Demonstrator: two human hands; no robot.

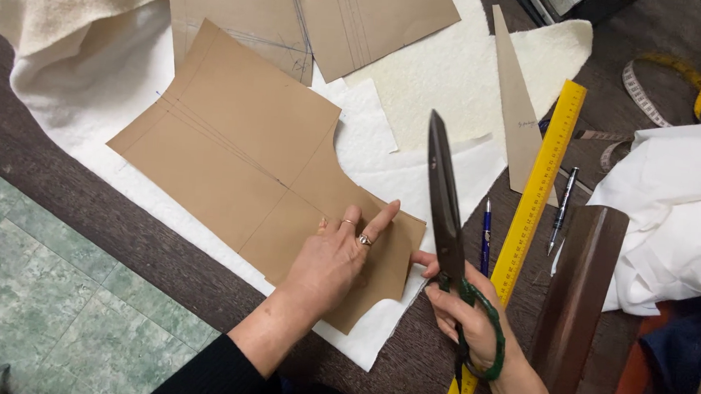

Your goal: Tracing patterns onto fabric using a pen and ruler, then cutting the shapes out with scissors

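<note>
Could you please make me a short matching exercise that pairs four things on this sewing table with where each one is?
Things:
1. scissors
2. brown paper pattern
3. yellow ruler
4. tape measure

Places:
A. coiled at the table's far right
B. under the left hand
C. in the right hand
D. lying slantwise beside two pens

Pairs: 1-C, 2-B, 3-D, 4-A

Count of items on the dark worktable (pixel 60 179)

Brown paper pattern pieces: four — one large (pixel 239 158), two at top (pixel 240 12) (pixel 378 12), one narrow wedge (pixel 514 110). Scissors (pixel 445 203): one. Yellow ruler (pixel 532 208): one. Pens: two (pixel 486 234) (pixel 562 206). Tape measure (pixel 682 79): one. Hands: two (pixel 334 261) (pixel 465 313).
</note>
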